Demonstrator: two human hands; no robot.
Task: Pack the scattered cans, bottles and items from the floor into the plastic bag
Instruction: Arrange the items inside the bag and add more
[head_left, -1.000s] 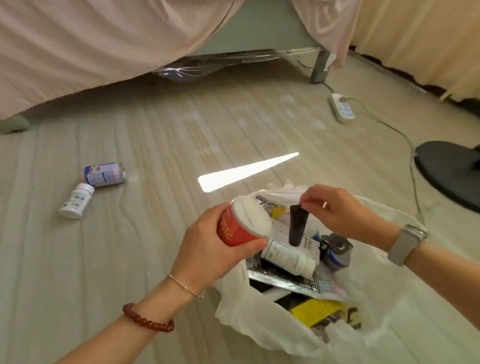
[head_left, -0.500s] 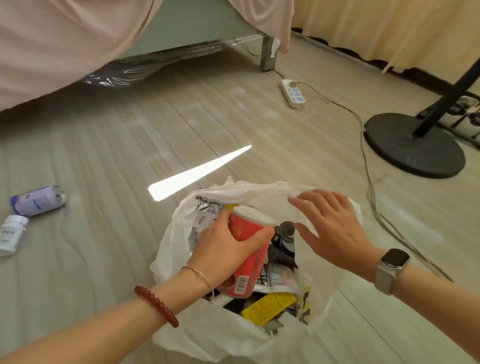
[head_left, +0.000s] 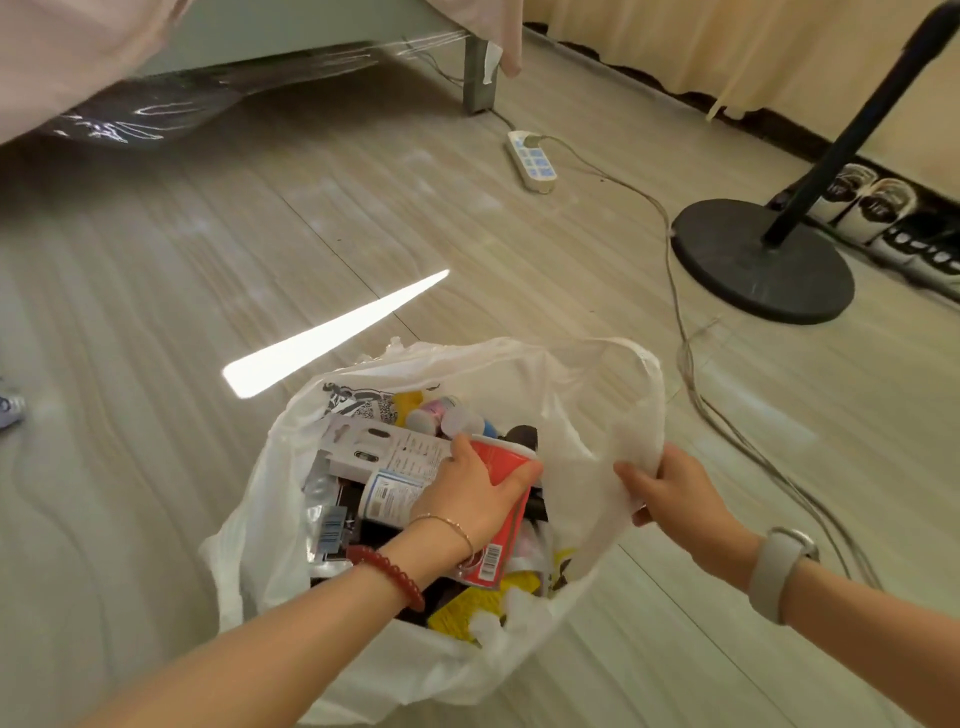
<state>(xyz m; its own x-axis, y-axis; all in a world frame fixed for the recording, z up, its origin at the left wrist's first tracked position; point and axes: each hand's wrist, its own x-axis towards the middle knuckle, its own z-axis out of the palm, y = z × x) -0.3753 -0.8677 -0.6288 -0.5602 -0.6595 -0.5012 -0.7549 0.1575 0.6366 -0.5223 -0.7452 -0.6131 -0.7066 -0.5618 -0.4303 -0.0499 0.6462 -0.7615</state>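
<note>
The left hand (head_left: 475, 493) is grasping one red can (head_left: 501, 512) inside the white plastic bag (head_left: 260, 519), among the packed items. The right hand (head_left: 675, 493) is pinching the bag's rim. One power strip (head_left: 531, 161) is lying on the floor (head_left: 156, 312).

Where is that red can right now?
In the head view, lower centre: the left hand grips the red can inside the open white plastic bag, above the packed items.

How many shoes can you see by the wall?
2 shoes: one behind the black stand's pole, the other right beside it, nearer the picture's right edge. More may hide past that edge, where it is too blurry to tell.
</note>
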